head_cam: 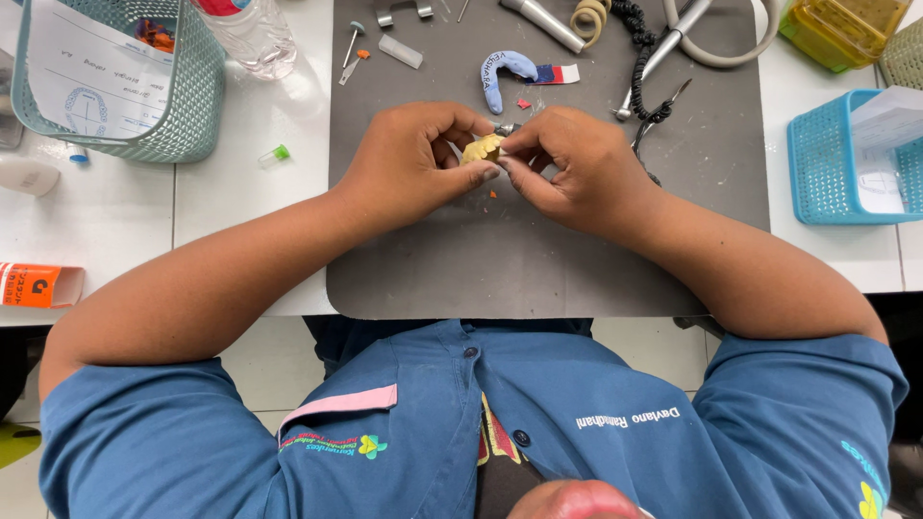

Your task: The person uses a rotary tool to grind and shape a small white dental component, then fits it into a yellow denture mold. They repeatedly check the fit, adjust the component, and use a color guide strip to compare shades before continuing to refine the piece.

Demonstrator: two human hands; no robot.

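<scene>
The person wore a blue short-sleeved work shirt (423,423) with dark round buttons (520,437) down the front placket. A pale pink band (338,404) edged the chest pocket at about 7 o'clock in the view, and below it sat small multicoloured embroidery with a green and yellow flower shape (371,446). White stitched lettering ran across the chest at 5 o'clock. Another coloured emblem (870,492) marked the sleeve at 4 o'clock. Both forearms were bare, with no rings, watch or gloves on the left hand (409,163) or right hand (577,168).
</scene>
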